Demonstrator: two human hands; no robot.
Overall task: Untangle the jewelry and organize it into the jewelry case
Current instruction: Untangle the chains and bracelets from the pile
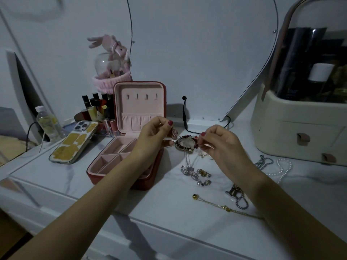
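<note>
Head view: both hands raised over white dresser top [169,207]. Left hand [155,134] pinching thin silver chain [187,160], fingers curled round it. Right hand [219,143] pinching same tangle from other side, fingertips closed on it. Red bead bracelet [186,142] caught up between hands; chain hangs down to tangled cluster [197,175] on surface. Red jewelry case [129,147] open just beside left wrist, pink compartments showing. Gold chain [225,207], pearl strand [283,167] lying apart near right forearm. Phone [75,141] left of case.
</note>
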